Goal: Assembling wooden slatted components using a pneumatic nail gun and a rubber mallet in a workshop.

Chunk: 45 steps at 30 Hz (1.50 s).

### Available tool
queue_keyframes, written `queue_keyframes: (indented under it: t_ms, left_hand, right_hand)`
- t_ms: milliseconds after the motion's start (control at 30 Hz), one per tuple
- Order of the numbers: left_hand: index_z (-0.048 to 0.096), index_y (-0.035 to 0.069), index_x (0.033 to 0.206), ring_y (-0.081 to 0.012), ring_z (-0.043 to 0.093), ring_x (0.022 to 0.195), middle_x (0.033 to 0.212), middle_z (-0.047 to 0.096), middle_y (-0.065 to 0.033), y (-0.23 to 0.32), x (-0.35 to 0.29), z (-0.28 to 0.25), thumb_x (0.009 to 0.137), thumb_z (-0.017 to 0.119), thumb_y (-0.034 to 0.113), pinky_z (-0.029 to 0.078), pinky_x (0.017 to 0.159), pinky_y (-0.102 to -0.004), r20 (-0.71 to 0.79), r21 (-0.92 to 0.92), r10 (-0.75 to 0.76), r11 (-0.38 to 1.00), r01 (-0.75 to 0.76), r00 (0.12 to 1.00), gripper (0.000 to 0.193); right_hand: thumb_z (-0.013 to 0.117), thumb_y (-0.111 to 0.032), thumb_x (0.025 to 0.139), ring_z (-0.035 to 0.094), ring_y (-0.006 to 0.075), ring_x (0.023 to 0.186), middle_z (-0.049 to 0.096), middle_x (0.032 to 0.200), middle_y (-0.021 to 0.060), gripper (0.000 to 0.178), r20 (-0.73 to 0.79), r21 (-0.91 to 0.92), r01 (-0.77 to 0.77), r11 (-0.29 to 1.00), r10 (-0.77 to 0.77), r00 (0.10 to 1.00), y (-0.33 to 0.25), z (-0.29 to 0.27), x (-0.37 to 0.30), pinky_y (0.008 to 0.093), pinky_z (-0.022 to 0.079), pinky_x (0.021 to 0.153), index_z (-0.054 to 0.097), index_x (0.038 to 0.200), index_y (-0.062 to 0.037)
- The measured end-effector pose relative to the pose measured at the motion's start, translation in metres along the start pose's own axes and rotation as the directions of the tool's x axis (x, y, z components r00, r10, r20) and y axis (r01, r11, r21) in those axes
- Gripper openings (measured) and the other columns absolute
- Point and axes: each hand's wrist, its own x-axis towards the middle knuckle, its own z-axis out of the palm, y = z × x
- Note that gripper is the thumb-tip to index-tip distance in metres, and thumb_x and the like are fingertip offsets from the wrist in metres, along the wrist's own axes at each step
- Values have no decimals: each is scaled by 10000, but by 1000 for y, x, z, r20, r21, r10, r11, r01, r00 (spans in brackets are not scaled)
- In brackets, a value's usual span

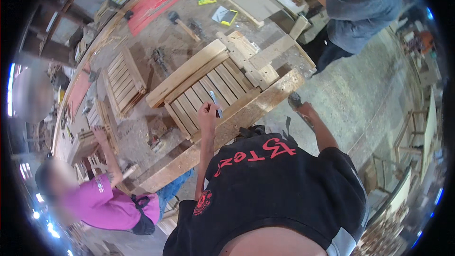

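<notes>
Currently, left hand [207, 112] grips a slim metal tool [213, 97] over the slatted wooden panel [193, 99] on the workbench [279, 89]; right hand [306, 110], out past the bench's front edge, grasps a dark-headed tool [294, 99].

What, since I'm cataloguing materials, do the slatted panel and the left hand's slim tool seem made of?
Slatted panel: wood, seemingly unvarnished, given its matt, pale-brown surface. Slim tool: perhaps metal, judging by its bluish-grey sheen; finish unclear.
</notes>
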Motion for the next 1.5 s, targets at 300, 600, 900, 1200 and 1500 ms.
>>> queue_keyframes:
  t_ms: [300,600,900,1200,1500]
  left_hand:
    - [603,41,779,-57,530,593,672,569,5,-28,-43,-40,888,600,99,434,540,-229,-150,-52,-37,998,30,988,123]
    - [637,-15,885,-84,567,681,741,606,-18,25,-31,3,895,656,152,465,645,-249,54,-4,135,991,-135,989,169]
    - [601,-10,917,-61,548,684,740,583,-6,77,10,55,944,627,133,444,627,-230,138,-3,467,882,-471,874,148]
    - [553,1,838,-124,507,608,707,536,-43,106,49,39,842,653,28,432,577,-279,136,240,699,665,-707,703,104]
    - [535,7,856,-262,589,770,892,611,-144,103,69,27,839,609,37,486,657,-362,248,352,820,420,-837,516,82]
  right_hand:
    - [713,-523,745,673,421,935,671,966,321,678,-29,82,103,991,-101,994,-66,31,-90,458,527,781,664,964,117]
    - [658,-394,864,632,240,637,612,650,134,443,-71,106,439,892,-433,898,-238,-48,-247,399,470,584,644,931,43]
    - [670,-261,906,493,140,450,527,590,44,253,-209,830,451,327,-568,796,-340,-121,-270,299,405,412,562,905,-32]
    - [601,-294,875,475,181,465,477,609,49,254,-125,972,223,71,-646,753,-377,-111,-230,351,424,461,474,888,-74]
    - [605,-347,851,436,182,481,451,628,33,288,63,997,-28,69,-577,814,-381,-93,-199,374,430,531,487,880,-85]
